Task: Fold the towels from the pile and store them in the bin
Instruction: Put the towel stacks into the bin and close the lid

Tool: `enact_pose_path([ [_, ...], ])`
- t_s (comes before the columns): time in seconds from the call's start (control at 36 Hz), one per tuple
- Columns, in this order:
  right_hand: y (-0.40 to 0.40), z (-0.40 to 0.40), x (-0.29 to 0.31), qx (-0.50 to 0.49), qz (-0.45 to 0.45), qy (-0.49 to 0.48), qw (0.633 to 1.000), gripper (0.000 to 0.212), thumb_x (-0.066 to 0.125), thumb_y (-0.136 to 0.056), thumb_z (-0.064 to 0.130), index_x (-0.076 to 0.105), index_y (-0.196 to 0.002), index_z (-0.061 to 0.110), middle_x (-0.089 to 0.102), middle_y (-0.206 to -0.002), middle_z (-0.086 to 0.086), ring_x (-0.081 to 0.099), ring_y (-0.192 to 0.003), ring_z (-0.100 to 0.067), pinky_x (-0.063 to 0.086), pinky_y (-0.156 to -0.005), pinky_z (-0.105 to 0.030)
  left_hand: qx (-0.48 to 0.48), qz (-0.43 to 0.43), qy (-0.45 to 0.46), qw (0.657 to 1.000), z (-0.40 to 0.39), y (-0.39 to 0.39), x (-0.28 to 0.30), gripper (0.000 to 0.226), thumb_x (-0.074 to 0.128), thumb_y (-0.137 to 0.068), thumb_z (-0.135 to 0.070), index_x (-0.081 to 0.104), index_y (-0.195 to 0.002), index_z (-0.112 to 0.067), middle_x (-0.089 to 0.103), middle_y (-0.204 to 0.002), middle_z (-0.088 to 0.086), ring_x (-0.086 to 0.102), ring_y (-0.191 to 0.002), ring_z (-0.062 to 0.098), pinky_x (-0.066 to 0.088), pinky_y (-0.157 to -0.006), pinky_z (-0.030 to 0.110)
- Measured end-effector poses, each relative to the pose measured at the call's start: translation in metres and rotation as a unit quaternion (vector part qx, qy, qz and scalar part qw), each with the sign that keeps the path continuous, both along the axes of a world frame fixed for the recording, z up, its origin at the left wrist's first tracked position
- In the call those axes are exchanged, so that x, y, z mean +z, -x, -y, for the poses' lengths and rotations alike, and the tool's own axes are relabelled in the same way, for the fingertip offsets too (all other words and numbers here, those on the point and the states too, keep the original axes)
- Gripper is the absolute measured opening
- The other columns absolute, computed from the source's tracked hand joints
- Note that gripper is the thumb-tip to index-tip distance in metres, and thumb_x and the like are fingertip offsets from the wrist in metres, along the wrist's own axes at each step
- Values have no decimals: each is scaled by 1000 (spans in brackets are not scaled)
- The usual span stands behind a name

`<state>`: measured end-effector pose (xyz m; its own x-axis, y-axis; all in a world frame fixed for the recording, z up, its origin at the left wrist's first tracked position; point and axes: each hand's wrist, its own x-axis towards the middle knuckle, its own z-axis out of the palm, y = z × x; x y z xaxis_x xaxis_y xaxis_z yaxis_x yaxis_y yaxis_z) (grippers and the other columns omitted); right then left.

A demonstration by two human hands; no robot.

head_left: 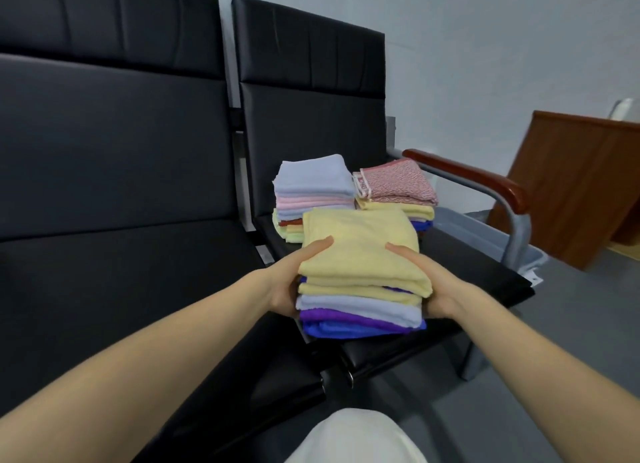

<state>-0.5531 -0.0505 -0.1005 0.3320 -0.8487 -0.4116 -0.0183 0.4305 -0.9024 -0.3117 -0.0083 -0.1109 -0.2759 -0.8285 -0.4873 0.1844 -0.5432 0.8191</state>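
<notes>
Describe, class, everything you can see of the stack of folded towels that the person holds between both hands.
The held stack is soft terry-like cloth, neatly folded: pale yellow on top, more yellow beneath, then light blue, purple and royal blue at the bottom. It sits level at the front edge of the black seat. The left hand and right hand grip its sides, thumbs on top. Two other stacks stand behind it.

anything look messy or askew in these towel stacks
Mostly tidy. The stack held between the left hand and right hand is slightly uneven: the top yellow towel overhangs the layers below at the right front corner. The patterned pink towel on the rear right stack sits slightly rotated.
</notes>
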Motion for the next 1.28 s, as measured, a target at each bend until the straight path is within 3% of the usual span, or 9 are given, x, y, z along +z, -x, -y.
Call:
enact_pose_path([
  [0.17,-42,-26,6,2,65,49,997,52,68,-78,42,62,-122,13,72,-112,-11,69,-103,-26,50,-90,-38,37,57,169,983,-26,-33,12,54,62,-84,-56,61,-126,-22,71,-117,-1,65,-111,18,44,-105,35],
  [0.28,-82,-30,14,29,97,78,992,49,67,-79,38,62,-121,12,73,-111,-9,69,-103,-23,50,-90,-36,55,91,191,976,-41,-74,35,50,61,-83,-51,60,-122,-21,72,-113,1,67,-107,19,49,-92,33],
  [0.53,-200,-32,5,192,34,69,978,52,78,-74,35,66,-119,13,72,-114,-5,66,-108,-22,49,-94,-35,100,144,98,980,-82,-189,47,35,56,-90,-38,60,-115,-14,76,-92,5,72,-85,22,52,-75,35],
  [0.72,-293,16,0,171,9,95,981,33,68,-85,27,67,-113,11,74,-103,-7,68,-97,-22,51,-80,-33,219,103,92,966,-53,-249,26,53,64,-83,-56,61,-119,-19,75,-101,7,70,-96,24,54,-75,35],
  [0.86,-348,49,-10,171,-31,86,981,32,64,-89,26,65,-110,1,72,-101,-16,66,-92,-27,51,-87,-35,267,106,65,956,-25,-284,6,32,57,-92,-45,64,-106,-17,74,-82,4,69,-79,17,54,-62,26],
  [0.94,-363,61,-15,165,-35,62,984,40,70,-85,27,63,-107,-5,72,-87,-17,66,-89,-29,49,-91,-35,291,98,36,951,-13,-298,-1,27,58,-93,-43,63,-100,-18,71,-88,5,67,-82,18,53,-66,27],
  [1.08,-364,61,6,161,42,-20,986,65,78,-70,52,64,-120,14,72,-113,-10,67,-108,-27,49,-96,-39,311,80,-14,947,-2,-301,18,57,73,-75,-51,64,-120,-18,72,-108,11,69,-99,27,56,-80,36],
  [1.17,-352,62,42,122,70,-59,988,66,73,-75,53,60,-126,13,70,-117,-11,65,-113,-27,49,-95,-39,306,85,-19,948,5,-291,50,51,70,-81,-50,61,-121,-20,70,-109,8,68,-97,24,54,-71,31],
  [1.28,-329,66,112,94,63,-66,991,63,73,-80,52,59,-128,15,70,-119,-8,64,-115,-25,45,-105,-39,295,83,-11,952,15,-275,119,58,73,-79,-51,59,-126,-20,69,-114,5,67,-103,24,55,-84,35],
])
